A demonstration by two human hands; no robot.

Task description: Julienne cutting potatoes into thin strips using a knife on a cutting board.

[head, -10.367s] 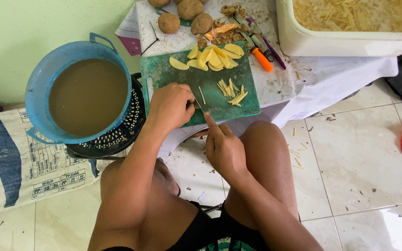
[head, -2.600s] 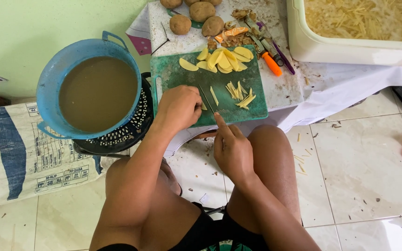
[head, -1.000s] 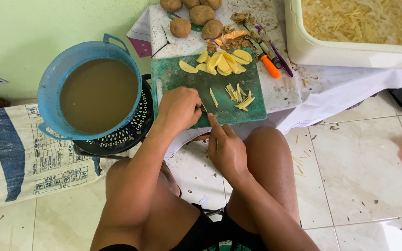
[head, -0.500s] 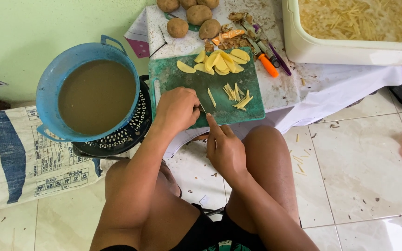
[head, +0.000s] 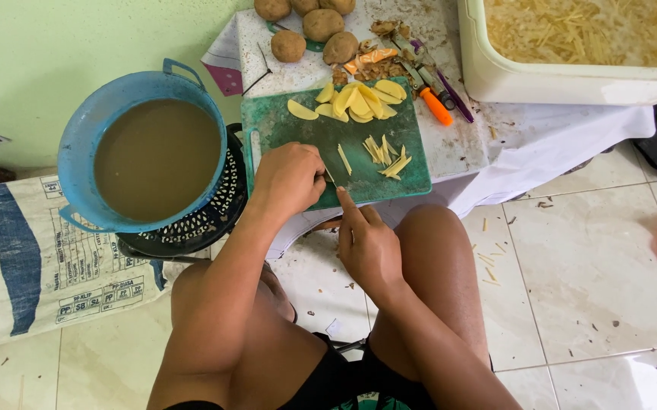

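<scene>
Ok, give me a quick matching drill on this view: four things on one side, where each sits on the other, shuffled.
Things:
1. potato slices
2. whole potatoes
3. blue tub of brown water
4. white tub of potato strips

Places:
A. top right, on the cloth
B. far end of the green cutting board
C. left of the board
D. beyond the board's far edge

Pairs: 1-B, 2-D, 3-C, 4-A

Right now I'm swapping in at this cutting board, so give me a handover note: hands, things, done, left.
Left hand is closed at the near edge of the green cutting board; what it holds is hidden.
Right hand is at the board's near edge, forefinger out.
Done: cut sticks on the board, more in the white tub.
Left: slices at the far edge, whole potatoes beyond.
</scene>
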